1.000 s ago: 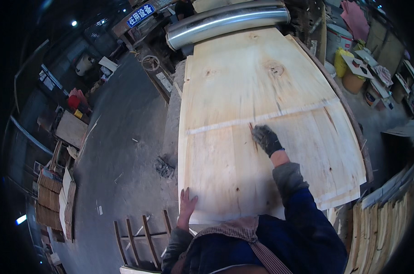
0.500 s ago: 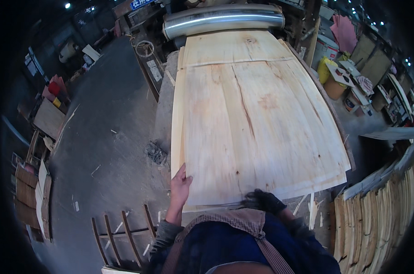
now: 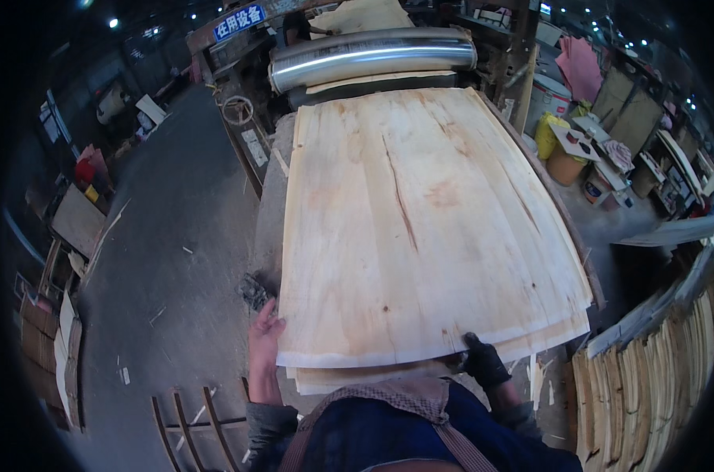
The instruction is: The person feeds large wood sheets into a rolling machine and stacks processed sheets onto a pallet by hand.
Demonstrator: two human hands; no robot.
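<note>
We grip the top veneer sheet point(image 3: 420, 228) at its near edge: left hand point(image 3: 262, 338) at 7 o'clock, right hand point(image 3: 483, 360) at 5. Risk: thin sheet cracks along the dark split if lifted unevenly.

sign: blue rectangular board point(image 3: 238, 21) with white characters, mounted tilted at the top, left of the metal roller.
yellow container: jug-like yellow pack point(image 3: 547, 135) on the right, beside the bench's far corner.
bucket: round orange-brown tub point(image 3: 564, 164) just beside the yellow container, a pale board across its top.
screens: none seen.
</note>
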